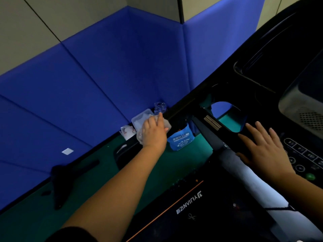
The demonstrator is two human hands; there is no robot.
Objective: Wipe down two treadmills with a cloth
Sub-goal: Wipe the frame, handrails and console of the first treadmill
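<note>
At five o'clock the right hand (262,147) lies flat, fingers spread, on the treadmill (209,135) handrail. Farther off, toward eleven o'clock, the left hand (153,133) curls over a pale cloth (139,137) bunched beneath its palm, pressing it against the black frame.

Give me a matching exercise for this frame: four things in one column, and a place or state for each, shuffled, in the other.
Things
1. left hand
2. right hand
3. blue bag
4. white square

Places or states
A. on the blue wall padding
B. flat, fingers spread, on the treadmill console
C. on a pale cloth at the black frame
D. beside the treadmill upright, white print on it

Pairs: 1-C, 2-B, 3-D, 4-A
</note>
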